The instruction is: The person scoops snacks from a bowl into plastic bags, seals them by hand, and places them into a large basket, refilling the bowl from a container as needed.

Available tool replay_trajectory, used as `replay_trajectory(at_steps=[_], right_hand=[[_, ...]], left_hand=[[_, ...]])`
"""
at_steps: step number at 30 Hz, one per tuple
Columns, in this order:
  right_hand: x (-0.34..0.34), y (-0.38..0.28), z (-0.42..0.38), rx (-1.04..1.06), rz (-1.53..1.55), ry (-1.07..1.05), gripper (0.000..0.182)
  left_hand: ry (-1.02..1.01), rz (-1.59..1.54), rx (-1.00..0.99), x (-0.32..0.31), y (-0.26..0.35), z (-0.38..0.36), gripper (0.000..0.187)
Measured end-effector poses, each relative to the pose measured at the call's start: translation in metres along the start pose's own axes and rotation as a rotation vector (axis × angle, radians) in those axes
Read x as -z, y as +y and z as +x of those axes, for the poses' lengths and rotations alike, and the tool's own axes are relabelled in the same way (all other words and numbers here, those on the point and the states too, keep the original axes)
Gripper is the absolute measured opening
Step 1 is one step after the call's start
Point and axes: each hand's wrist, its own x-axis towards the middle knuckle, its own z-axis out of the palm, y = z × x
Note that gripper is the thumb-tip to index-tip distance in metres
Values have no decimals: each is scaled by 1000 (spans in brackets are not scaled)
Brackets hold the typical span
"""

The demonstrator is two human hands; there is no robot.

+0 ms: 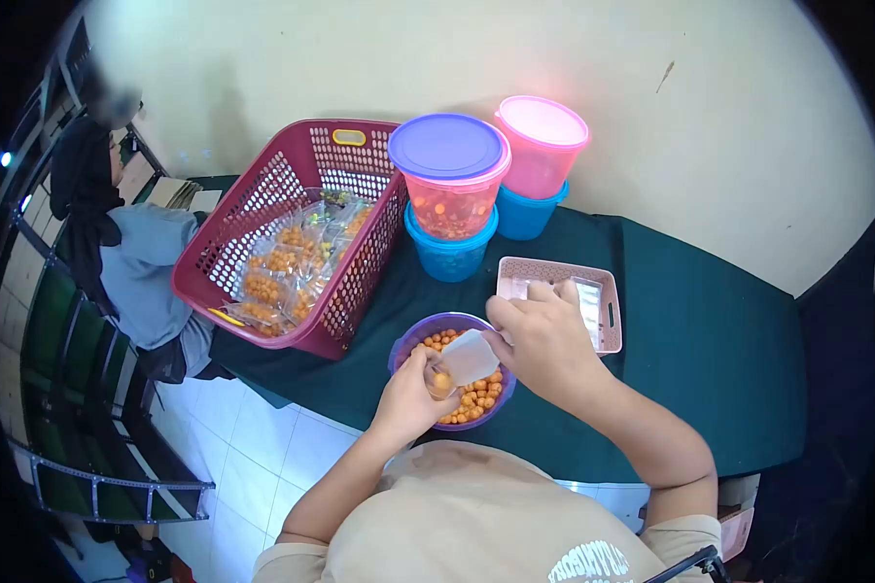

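Note:
Over a purple bowl (400,356) filled with orange snack balls (481,396), my left hand (410,394) is closed around the lower part of a small translucent plastic bag (470,357). Orange shows through the plastic between its fingers. My right hand (549,340) has curled fingers, with the thumb side pinched at the bag's upper right edge. Behind that hand is a pink tray (610,335) with flat clear bags (589,306) in it, partly hidden by the fingers.
Left of the bowl stands a maroon basket (335,309) with several filled snack packets (292,255). Stacked tubs, one purple-lidded (449,146) and one pink-lidded (542,121), stand by the wall on the green tablecloth (710,330). A person (151,262) is at the far left.

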Motion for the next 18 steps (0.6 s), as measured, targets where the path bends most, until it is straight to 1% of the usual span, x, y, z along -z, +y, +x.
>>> replay_trajectory(at_steps=[1, 3, 5, 7, 8, 9, 11, 12, 13, 14, 15, 17, 18], right_hand=[[5, -4, 5, -7, 0, -4, 16], [13, -11, 12, 103, -146, -7, 18], [19, -14, 12, 114, -165, -13, 19], [36, -10, 10, 82, -220, 162, 21], [41, -2, 2, -29, -225, 191, 19], [47, 9, -12, -138, -227, 223, 18], [41, 42, -51, -501, -253, 155, 16], [25, 69, -80, -656, -310, 95, 17], [5, 97, -119, -744, -370, 22, 17], [-13, 119, -157, -900, -390, -111, 17], [-29, 131, -190, -1011, -382, -157, 16], [-55, 142, -243, -1161, -386, -155, 14], [-66, 141, -257, -1157, -387, -154, 14]], left_hand=[[30, -24, -26, -1, 2, -1, 52], [25, -20, -41, -1, 7, -1, 51], [22, -19, -48, -2, 6, 1, 50], [-5, -246, -60, 4, 2, 4, 49], [-66, -592, -55, 6, -11, 6, 53], [-60, -594, -53, 16, -15, 5, 53], [-244, -1460, -155, 40, -20, -2, 56], [-172, -1485, -184, 50, -21, -4, 57], [-97, -1510, -218, 58, -22, -6, 57], [-15, -1491, -223, 64, -26, -4, 54], [7, -1490, -225, 69, -29, -5, 54], [82, -1361, -157, 74, -34, -3, 50], [11, -1398, -152, 74, -37, -1, 43]])
